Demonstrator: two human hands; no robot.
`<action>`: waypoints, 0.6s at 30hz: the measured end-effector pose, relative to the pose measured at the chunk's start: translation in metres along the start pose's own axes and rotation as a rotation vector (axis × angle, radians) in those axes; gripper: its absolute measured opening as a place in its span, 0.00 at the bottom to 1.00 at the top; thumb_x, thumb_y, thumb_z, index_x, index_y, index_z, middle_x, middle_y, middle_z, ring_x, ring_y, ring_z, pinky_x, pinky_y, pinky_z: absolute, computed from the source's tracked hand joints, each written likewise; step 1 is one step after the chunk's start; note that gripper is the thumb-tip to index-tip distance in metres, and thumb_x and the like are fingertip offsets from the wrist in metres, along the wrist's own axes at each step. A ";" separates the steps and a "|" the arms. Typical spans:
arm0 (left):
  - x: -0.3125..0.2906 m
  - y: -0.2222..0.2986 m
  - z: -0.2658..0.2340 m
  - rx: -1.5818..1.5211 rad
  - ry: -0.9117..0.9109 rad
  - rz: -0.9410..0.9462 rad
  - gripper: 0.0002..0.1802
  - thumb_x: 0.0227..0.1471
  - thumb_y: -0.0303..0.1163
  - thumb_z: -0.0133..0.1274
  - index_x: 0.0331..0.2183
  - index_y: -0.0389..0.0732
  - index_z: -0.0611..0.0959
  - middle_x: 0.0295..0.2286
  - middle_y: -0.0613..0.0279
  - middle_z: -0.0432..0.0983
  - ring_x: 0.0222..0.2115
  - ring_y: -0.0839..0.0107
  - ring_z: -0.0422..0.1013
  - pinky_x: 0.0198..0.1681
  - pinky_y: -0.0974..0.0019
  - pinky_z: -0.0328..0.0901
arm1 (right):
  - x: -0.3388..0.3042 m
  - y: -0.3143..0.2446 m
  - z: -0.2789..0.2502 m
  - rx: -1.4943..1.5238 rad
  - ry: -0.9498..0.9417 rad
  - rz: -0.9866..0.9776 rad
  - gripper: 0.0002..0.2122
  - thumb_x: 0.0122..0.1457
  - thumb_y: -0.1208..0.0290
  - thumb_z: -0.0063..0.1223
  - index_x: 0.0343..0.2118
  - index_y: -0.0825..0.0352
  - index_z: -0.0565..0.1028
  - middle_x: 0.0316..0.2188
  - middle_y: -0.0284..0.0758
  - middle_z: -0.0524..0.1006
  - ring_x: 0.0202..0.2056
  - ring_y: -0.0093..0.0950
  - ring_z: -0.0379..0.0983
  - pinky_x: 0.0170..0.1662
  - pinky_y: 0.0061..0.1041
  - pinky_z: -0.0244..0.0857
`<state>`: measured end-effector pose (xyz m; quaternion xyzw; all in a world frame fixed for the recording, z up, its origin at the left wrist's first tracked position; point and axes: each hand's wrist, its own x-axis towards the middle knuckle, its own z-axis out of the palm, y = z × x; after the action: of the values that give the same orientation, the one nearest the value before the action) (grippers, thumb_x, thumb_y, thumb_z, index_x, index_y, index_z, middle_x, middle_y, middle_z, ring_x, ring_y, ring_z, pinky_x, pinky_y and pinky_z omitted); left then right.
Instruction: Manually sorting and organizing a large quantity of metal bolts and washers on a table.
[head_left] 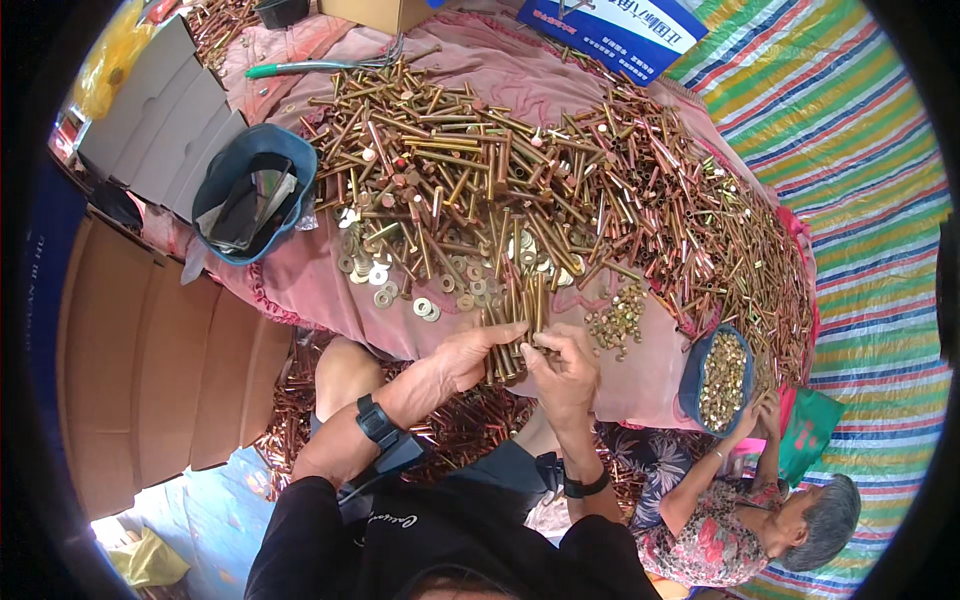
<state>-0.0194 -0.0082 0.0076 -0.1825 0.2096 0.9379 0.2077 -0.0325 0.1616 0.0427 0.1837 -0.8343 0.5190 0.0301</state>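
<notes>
My left hand [468, 360] is closed round a bundle of long brassy bolts [516, 308], its thumb laid across their shanks. The bolts stand side by side over the near edge of the cloth-covered table. Against the bundle's right side is my right hand [566, 372], thumb and fingers pinched together; what lies between those fingertips is too small to tell. Flat washers [423, 308] lie scattered left of the bundle. To the right is a small heap of nuts [617, 318]. A large pile of loose bolts [440, 160] spreads beyond my hands.
A blue tub [207, 190] with dark flat items stands at the left. A blue basin [690, 385] of nuts sits at the right, beside a co-worker [715, 525] whose hands are near it. A green-handled hand rake [300, 69] and blue box [620, 35] lie at the back.
</notes>
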 end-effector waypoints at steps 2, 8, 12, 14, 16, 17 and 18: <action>-0.006 0.002 -0.001 0.009 0.003 0.001 0.14 0.59 0.30 0.63 0.46 0.40 0.83 0.35 0.63 0.82 0.32 0.69 0.79 0.36 0.60 0.78 | 0.000 -0.008 -0.001 -0.058 -0.023 -0.029 0.09 0.54 0.82 0.68 0.38 0.73 0.80 0.44 0.38 0.75 0.42 0.24 0.76 0.43 0.21 0.73; -0.005 0.001 -0.006 0.071 -0.042 0.039 0.19 0.53 0.25 0.67 0.47 0.39 0.82 0.37 0.61 0.83 0.36 0.69 0.80 0.41 0.62 0.77 | -0.004 -0.017 -0.003 -0.141 -0.002 -0.214 0.09 0.52 0.79 0.69 0.36 0.69 0.81 0.40 0.39 0.78 0.39 0.31 0.77 0.40 0.27 0.72; -0.011 0.004 0.007 0.122 -0.016 0.024 0.21 0.49 0.25 0.70 0.46 0.37 0.83 0.37 0.59 0.84 0.36 0.70 0.80 0.41 0.66 0.75 | -0.009 -0.011 -0.004 -0.096 -0.007 -0.207 0.07 0.53 0.77 0.69 0.35 0.69 0.81 0.38 0.38 0.78 0.40 0.33 0.77 0.42 0.28 0.72; -0.012 0.005 0.010 0.193 0.017 0.115 0.20 0.49 0.25 0.71 0.45 0.36 0.83 0.36 0.60 0.84 0.35 0.72 0.79 0.40 0.68 0.74 | -0.005 -0.013 -0.002 -0.108 -0.015 -0.192 0.07 0.53 0.78 0.69 0.34 0.69 0.81 0.37 0.38 0.79 0.40 0.33 0.78 0.42 0.28 0.72; -0.011 0.008 0.013 0.386 -0.027 0.361 0.22 0.51 0.23 0.69 0.48 0.38 0.83 0.38 0.64 0.83 0.37 0.76 0.78 0.42 0.69 0.73 | 0.000 -0.010 0.000 0.040 -0.006 -0.072 0.06 0.53 0.78 0.68 0.33 0.69 0.81 0.37 0.37 0.78 0.40 0.32 0.78 0.44 0.27 0.72; -0.012 0.009 0.015 0.391 -0.030 0.362 0.22 0.51 0.23 0.69 0.48 0.38 0.83 0.38 0.64 0.83 0.37 0.76 0.78 0.42 0.69 0.73 | 0.000 -0.007 0.000 0.041 -0.002 -0.074 0.06 0.53 0.78 0.68 0.33 0.69 0.81 0.37 0.37 0.78 0.40 0.32 0.78 0.44 0.27 0.72; -0.016 0.010 0.021 0.526 0.001 0.466 0.21 0.52 0.23 0.68 0.48 0.38 0.83 0.37 0.66 0.83 0.36 0.78 0.76 0.42 0.71 0.73 | 0.000 -0.004 -0.001 0.062 -0.003 -0.061 0.07 0.53 0.79 0.68 0.34 0.70 0.80 0.38 0.37 0.78 0.40 0.31 0.78 0.44 0.27 0.72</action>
<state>-0.0157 -0.0122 0.0354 -0.0702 0.4803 0.8738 0.0279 -0.0317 0.1609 0.0471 0.2104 -0.8119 0.5432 0.0390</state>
